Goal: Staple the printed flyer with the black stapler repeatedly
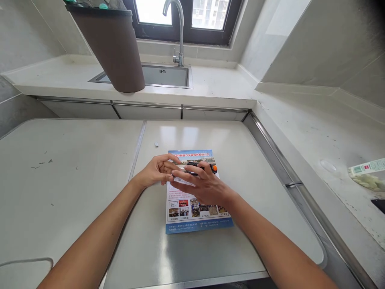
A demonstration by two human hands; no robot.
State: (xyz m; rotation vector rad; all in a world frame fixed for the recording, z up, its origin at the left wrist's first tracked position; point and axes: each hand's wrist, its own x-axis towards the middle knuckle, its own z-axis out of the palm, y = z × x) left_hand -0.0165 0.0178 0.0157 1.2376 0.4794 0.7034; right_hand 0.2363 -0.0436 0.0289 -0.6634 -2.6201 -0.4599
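My right hand (204,184) has its fingers bent around a slim black tool with an orange end (214,169). Most of the tool is hidden behind those fingers, so its exact kind does not show. My left hand (158,169) is beside the right fingertips, its fingers curled and its thumb close to the index finger. Whatever may be pinched there is too small to make out. Under both hands lies a printed leaflet (186,228) with blue borders, photos and Chinese text.
A small grey piece (156,144) lies beyond the leaflet on the white table (210,257). Farther back, a brown bin (120,52) stands by the sink (168,76) and faucet (181,36). The right counter (303,116) holds a clear pack with a label (368,167).
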